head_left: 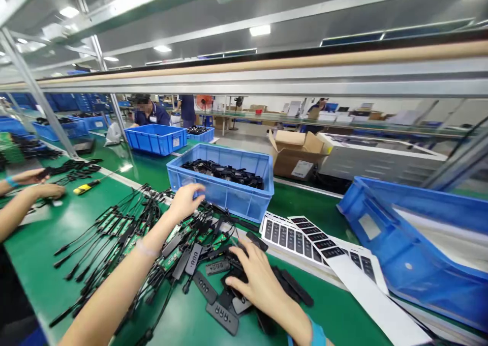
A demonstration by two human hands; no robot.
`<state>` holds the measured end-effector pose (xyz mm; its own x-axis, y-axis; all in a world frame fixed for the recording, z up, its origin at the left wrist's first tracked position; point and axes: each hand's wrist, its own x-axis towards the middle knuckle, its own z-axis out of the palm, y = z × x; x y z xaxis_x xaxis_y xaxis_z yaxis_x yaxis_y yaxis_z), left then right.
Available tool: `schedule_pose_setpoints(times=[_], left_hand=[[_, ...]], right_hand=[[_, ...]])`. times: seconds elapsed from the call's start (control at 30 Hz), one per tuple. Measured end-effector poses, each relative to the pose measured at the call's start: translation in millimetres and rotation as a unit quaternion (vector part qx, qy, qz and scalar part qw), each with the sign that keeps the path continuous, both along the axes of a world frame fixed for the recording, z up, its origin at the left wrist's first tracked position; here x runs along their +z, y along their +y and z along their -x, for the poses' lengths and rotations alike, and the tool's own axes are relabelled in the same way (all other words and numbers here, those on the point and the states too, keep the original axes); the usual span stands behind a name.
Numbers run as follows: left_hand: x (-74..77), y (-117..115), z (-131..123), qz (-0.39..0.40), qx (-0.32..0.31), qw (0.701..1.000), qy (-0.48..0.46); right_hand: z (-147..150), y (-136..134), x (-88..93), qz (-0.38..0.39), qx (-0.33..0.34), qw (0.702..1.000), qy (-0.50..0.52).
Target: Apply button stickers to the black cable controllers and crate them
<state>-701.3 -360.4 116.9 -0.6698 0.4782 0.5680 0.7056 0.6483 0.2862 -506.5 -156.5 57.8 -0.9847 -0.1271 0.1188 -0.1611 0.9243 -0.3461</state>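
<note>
Several black casings [222, 317] lie in a loose heap right under the right hand [259, 275], some with rows of small openings facing up. From my remote seat I see that hand spread wide over them, thumb and fingers well apart; I cannot tell whether its fingertips press on the heap or hang just above it. The left hand [185, 203] is raised near the close wall of a blue bin [244, 203], its thumb parted from its bent fingers and, as far as I can see, nothing between them. Between my two hands, and spreading to the left under the left forearm, I see a tangle of green circuit boards [110, 221] with black cables [86, 285], all on the green table [179, 323]. Just beyond the left hand, that blue bin holds a pile of dark parts [229, 173]. To the right of the right hand I have label sheets [290, 238] with rows of dark rectangles, overlapped by a white strip [369, 300], and past those a larger blue bin [438, 285]. Well to the left of my left hand lies a yellow-and-black screwdriver [87, 187], and beside it a co-worker's hands [51, 190] are among more cables. Farther out, beyond both hands, stands a cardboard box [292, 163] with raised flaps.
</note>
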Motion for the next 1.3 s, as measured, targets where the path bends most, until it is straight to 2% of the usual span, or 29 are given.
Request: schedule_pose_setpoints(times=[0.07, 0.17, 0.27, 0.33, 0.43, 0.57, 0.7, 0.83, 0.93, 1.03, 1.1, 1.2, 1.3], left_hand=[[-23.4, -15, -47, 0.027, -0.004, 0.999, -0.045], [-61.5, -19, -104, 0.059, -0.01, 0.994, -0.092], [-86.0, -6, -133, 0.059, 0.012, 0.992, -0.114], [-91.1, 5, -138, 0.038, 0.029, 0.99, -0.129], [-85.7, 9, -131, -0.019, 0.042, 0.984, -0.17], [-64.6, -13, -113, -0.137, 0.035, 0.953, -0.267], [-36.6, -43, -108, -0.293, 0.018, 0.888, -0.353], [-17.3, -55, -131, -0.367, -0.026, 0.816, -0.446], [-21.1, -47, -166, -0.382, -0.066, 0.757, -0.525], [-39.7, -27, -201, -0.386, -0.094, 0.694, -0.6], [-53.0, -11, -213, -0.411, -0.102, 0.66, -0.62], [-61.2, 3, -208, -0.484, -0.1, 0.633, -0.597], [-51.7, -4, -187, -0.556, -0.106, 0.619, -0.545]], right_hand=[[4, -19, 0.0, -0.016, 0.023, 0.999, 0.035], [13, -33, -3.6, -0.021, -0.033, 0.997, 0.069], [19, -23, -10.1, 0.002, -0.081, 0.994, 0.076], [15, -7, -13.9, 0.022, -0.079, 0.995, 0.063], [0, 18, -15.4, 0.062, -0.046, 0.996, 0.049], [-22, 40, -9.6, 0.104, -0.016, 0.993, 0.059], [-18, 44, -5.0, 0.126, -0.022, 0.988, 0.085], [5, 33, -6.2, 0.159, -0.016, 0.983, 0.093], [20, 20, -5.8, 0.194, -0.014, 0.975, 0.103], [32, 8, 0.4, 0.227, -0.016, 0.966, 0.118], [39, 1, 8.1, 0.24, -0.015, 0.962, 0.128], [44, -7, 20.4, 0.237, -0.015, 0.962, 0.137], [33, -15, 23.2, 0.207, -0.008, 0.97, 0.123]])
